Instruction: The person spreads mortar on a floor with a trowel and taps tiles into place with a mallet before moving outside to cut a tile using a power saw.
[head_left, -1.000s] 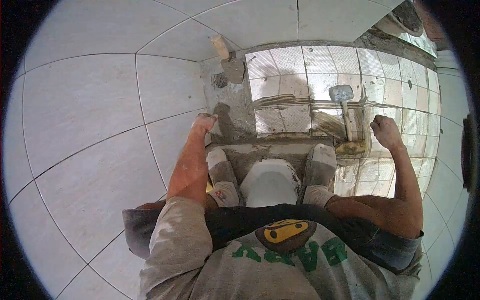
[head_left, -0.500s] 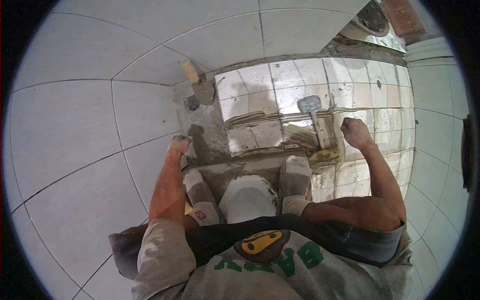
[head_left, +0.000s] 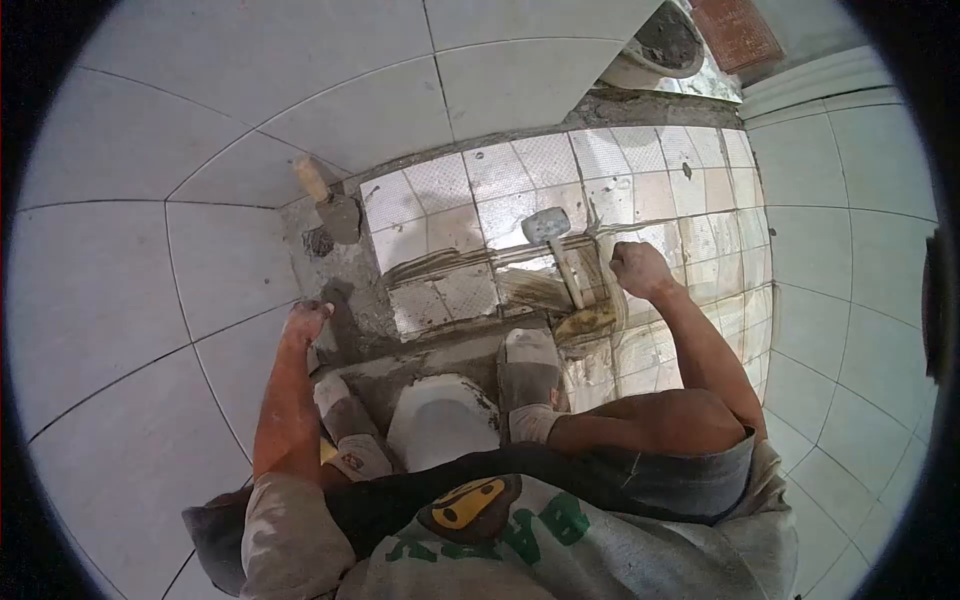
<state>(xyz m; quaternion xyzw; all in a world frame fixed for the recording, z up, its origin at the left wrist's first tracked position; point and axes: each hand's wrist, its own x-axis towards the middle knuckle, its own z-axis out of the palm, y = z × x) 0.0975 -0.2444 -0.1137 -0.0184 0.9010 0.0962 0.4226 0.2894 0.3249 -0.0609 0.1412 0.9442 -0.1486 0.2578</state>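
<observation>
My left hand [head_left: 308, 320] is closed, held over the bare mortar strip by the left wall. My right hand [head_left: 642, 270] makes a fist above the small floor tiles; what either hand holds, if anything, I cannot make out. Just left of the right hand lies a mallet [head_left: 546, 226], its pale handle pointing toward me. A yellowish sponge [head_left: 584, 322] sits at the handle's end. Beyond my left hand, a trowel [head_left: 340, 217] with a wooden handle rests near a dark clump of mortar [head_left: 317, 242].
A white squat toilet [head_left: 443, 420] lies between my feet. Patterned floor tiles [head_left: 520, 170], partly smeared with grout, spread ahead. Large wall tiles [head_left: 250, 330] close in on the left and right. A bucket of mortar [head_left: 655, 62] and a reddish brick-like block [head_left: 737, 35] stand at the far right.
The view has swung, so the floor, tools and both hands appear farther left and slightly lower. Relative to the floor, both closed hands have barely moved.
</observation>
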